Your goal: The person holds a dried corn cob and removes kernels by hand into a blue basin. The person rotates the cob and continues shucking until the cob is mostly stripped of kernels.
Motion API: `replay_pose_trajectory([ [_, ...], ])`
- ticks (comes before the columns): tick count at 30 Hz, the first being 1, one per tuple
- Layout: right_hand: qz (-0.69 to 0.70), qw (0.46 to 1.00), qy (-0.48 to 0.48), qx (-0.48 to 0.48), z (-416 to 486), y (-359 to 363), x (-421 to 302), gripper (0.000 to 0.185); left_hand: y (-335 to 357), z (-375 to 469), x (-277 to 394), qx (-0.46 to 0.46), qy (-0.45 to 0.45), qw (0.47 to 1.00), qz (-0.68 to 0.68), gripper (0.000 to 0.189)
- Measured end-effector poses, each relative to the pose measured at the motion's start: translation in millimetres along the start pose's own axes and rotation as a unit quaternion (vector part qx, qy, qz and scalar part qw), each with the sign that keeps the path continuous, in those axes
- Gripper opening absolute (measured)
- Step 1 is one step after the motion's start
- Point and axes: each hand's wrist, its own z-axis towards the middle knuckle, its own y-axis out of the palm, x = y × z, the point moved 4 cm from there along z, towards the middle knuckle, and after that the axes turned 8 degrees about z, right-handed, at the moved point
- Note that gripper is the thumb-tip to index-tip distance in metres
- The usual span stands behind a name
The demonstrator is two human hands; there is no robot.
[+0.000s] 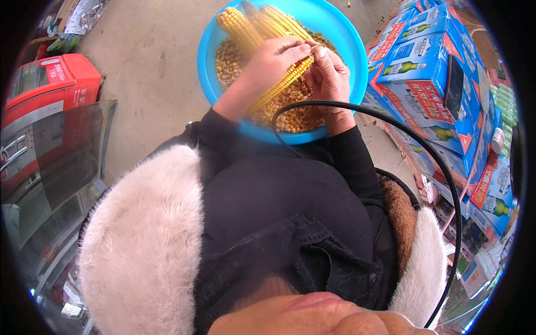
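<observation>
A blue plastic basin (208, 86) stands before me, holding loose corn kernels (299, 113) and several whole yellow ears of corn (238, 27) at its far side. Over the basin, my left hand (274, 60) grips one yellow corn cob (289, 79), its thumb near the upper end. My right hand (333, 73) pinches that same end between thumb and fingers, beside the left thumb. The cob slants down to the left, its lower end blurred above the kernels. Parts of the cob are hidden behind my fingers.
Stacked blue and red beer cartons (423, 83) stand close on the right, with a dark phone-like object (454, 86) on them. A black cable (435, 153) loops in front of my right forearm. At the left are a red case (79, 79) and a glass-fronted cabinet (54, 234).
</observation>
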Motion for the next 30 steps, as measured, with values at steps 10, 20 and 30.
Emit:
replay_pose_trajectory([
  [10,-0.002,0.999,-0.02,0.026,3,-7,1,0.029,-1,-13,-6,-0.04,0.013,0.999,0.034,0.034],
  [20,-0.007,1.0,-0.007,0.0,4,-9,7,0.024,-4,-14,-12,0.036,0.077,0.957,0.278,0.031],
  [30,0.009,0.999,-0.032,0.042,12,-17,8,0.031,0,-16,-12,0.021,0.175,0.949,0.262,0.038],
])
